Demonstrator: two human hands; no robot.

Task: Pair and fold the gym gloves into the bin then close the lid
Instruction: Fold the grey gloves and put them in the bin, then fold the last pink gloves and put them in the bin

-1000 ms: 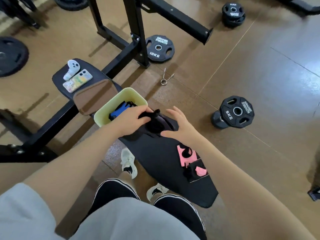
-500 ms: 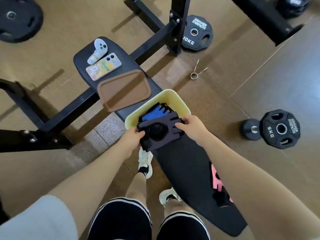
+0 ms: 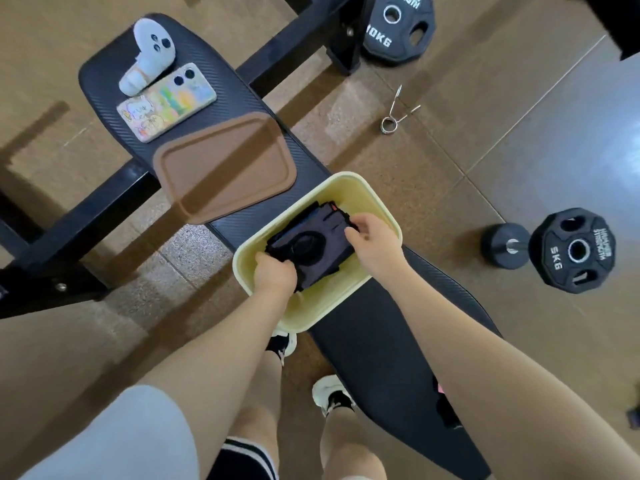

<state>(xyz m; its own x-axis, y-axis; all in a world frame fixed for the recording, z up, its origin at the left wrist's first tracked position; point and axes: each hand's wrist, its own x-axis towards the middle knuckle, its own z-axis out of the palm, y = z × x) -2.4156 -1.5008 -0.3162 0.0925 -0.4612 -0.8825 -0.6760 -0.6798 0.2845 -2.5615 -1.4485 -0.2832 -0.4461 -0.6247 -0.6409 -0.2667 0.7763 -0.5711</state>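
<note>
Both of our hands are down inside the bin (image 3: 377, 206): our left hand (image 3: 275, 277) pinches the near corner of the folded black gloves (image 3: 313, 245), and our right hand (image 3: 372, 240) grips the far-right edge, fingers curled over it. The bundle sits low between them, within the cream walls, on top of something dark we cannot make out clearly. To finish this placement well, we should press the pair flat and square to the walls before we let go, so the fold does not spring open. Beyond our left hand, up the bench (image 3: 221, 81), the brown lid (image 3: 225, 168) lies waiting. Behind our right forearm, a pink-and-black glove (image 3: 440, 389) seems to remain, so we judge the lid should wait.
</note>
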